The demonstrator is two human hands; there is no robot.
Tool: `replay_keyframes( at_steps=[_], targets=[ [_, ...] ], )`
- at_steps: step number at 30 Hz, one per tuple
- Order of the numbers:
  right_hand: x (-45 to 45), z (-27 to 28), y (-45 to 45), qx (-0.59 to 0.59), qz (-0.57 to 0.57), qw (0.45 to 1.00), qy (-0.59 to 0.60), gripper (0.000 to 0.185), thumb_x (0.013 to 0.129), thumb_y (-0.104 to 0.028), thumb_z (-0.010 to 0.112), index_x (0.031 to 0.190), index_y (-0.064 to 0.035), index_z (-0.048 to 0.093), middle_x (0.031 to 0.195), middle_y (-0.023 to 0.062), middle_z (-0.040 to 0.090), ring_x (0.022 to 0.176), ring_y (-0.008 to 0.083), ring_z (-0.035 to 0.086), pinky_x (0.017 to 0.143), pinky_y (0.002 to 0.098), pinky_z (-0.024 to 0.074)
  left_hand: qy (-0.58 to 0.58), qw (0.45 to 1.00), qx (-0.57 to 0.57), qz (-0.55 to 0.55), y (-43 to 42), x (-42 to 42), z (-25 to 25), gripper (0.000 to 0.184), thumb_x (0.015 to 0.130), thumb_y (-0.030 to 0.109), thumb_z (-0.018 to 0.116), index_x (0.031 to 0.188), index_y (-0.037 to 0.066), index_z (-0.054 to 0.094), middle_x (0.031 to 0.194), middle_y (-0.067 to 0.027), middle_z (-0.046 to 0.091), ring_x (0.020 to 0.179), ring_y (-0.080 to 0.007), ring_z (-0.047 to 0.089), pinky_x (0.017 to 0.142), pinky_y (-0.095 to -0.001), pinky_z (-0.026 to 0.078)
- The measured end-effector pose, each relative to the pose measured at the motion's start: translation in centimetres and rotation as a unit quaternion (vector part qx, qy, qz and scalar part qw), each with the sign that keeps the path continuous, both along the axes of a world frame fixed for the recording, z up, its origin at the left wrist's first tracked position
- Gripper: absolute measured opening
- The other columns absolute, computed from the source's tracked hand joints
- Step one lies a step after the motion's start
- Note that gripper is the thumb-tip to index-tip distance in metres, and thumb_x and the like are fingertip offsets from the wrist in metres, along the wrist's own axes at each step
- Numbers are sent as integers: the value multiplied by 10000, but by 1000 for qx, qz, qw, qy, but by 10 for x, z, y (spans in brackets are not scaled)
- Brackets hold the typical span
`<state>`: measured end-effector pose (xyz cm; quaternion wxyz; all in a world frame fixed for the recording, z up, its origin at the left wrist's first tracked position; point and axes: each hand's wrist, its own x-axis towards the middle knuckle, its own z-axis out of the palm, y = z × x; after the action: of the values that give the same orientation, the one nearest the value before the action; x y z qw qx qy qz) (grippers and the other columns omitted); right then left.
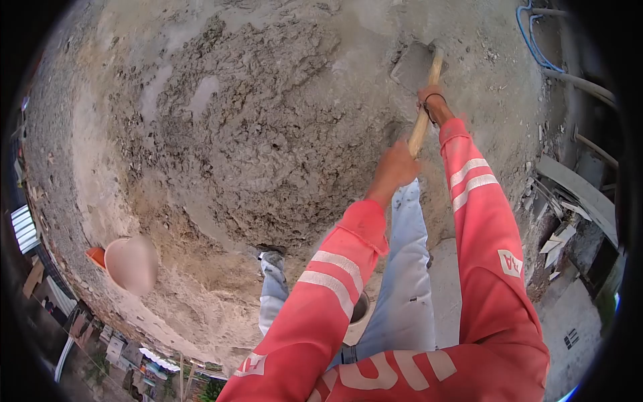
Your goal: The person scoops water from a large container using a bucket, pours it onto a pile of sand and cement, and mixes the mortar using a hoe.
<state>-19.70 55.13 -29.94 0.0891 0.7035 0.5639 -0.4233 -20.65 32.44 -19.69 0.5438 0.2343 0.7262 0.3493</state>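
Observation:
A wooden handle (420,134) runs up from the centre right to a mud-coated metal blade (413,67) lying in the wet grey mix. My left hand (396,169), slightly blurred, is closed round the lower part of the handle. Farther up, near the blade, my right hand (434,104) grips the same handle, with a dark band at its wrist. A broad heap of lumpy wet mortar (268,127) spreads to the left of the handle.
A pale round bucket (132,265) stands at the lower left beside an orange object (96,256). Blue hose (534,43) lies at the upper right. Broken boards (559,244) line the right side. My legs are below the heap, with another container partly hidden by my left sleeve.

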Motion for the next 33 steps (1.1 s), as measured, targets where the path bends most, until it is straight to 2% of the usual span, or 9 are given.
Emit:
replay_keyframes(
  at_steps=[3, 5, 6, 9, 13, 16, 22, 25, 33],
  targets=[
    [-22, 15, -58, -113, 69, 990, -53, 145, 917, -113, 466, 883, 5, 542, 609, 91, 571, 473, 217, 565, 418, 386, 481, -20, 997, -77, -8, -50, -24, 32, 426, 786, 203, 669, 1099, -71, 576, 1082, -309, 639, 1034, -443, 630, 882, -493, 498],
    [-13, -50, -112, -122, -74, 990, 9, 145, 929, -93, 449, 884, 9, 542, 610, 104, 565, 481, 233, 572, 442, 363, 489, -36, 991, -111, -60, -106, -53, 51, 420, 791, 201, 662, 1103, -69, 579, 1084, -309, 648, 1019, -441, 642, 877, -481, 509],
    [-25, -6, -158, -163, -20, 986, -17, 132, 925, -105, 446, 928, -4, 530, 610, 85, 548, 464, 220, 546, 442, 382, 498, -25, 990, -119, -67, -144, -61, 53, 417, 793, 196, 661, 1103, -71, 578, 1079, -309, 650, 1015, -444, 643, 879, -479, 513],
    [-22, -32, -285, -177, -153, 971, 42, 169, 947, -145, 431, 994, 13, 466, 589, 91, 521, 453, 224, 527, 403, 391, 469, 54, 985, -133, -91, -253, -56, 38, 408, 802, 180, 661, 1120, -60, 571, 1061, -306, 656, 1008, -444, 646, 879, -497, 516],
    [-34, 2, -379, -190, -238, 950, 72, 108, 906, -60, 440, 820, -42, 503, 585, 62, 480, 434, 203, 462, 408, 360, 444, 65, 976, -167, -119, -338, -89, 94, 345, 814, 152, 641, 1120, 5, 577, 1018, -279, 667, 982, -444, 647, 858, -524, 514],
    [-35, 25, -416, -209, -365, 893, 159, 108, 936, -92, 454, 896, -19, 522, 617, 72, 465, 438, 214, 460, 402, 367, 406, 99, 972, -159, -144, -379, -97, 109, 339, 812, 153, 642, 1118, 26, 572, 946, -249, 678, 933, -457, 645, 830, -539, 509],
    [-48, 129, -499, -211, -370, 873, 239, 152, 924, -60, 500, 774, -63, 476, 632, 20, 439, 482, 144, 454, 418, 318, 401, 114, 972, -195, -67, -438, -90, 194, 273, 765, 100, 686, 999, 56, 553, 769, -237, 647, 753, -479, 620, 673, -558, 502],
    [-59, 175, -539, -255, -367, 862, 240, 172, 906, -56, 573, 984, -60, 420, 665, 34, 461, 491, 151, 495, 417, 327, 432, 161, 954, -236, -96, -470, -81, 227, 282, 766, 98, 675, 1019, 73, 553, 734, -230, 635, 734, -467, 621, 648, -540, 496],
    [-35, 204, -485, -264, -349, 833, 339, 323, 922, -45, 593, 1111, -115, 341, 701, 36, 490, 506, 145, 523, 424, 311, 470, 166, 953, -240, -86, -444, -52, 209, 327, 733, 121, 709, 1022, 65, 568, 709, -214, 642, 690, -434, 645, 625, -488, 533]
  ],
)
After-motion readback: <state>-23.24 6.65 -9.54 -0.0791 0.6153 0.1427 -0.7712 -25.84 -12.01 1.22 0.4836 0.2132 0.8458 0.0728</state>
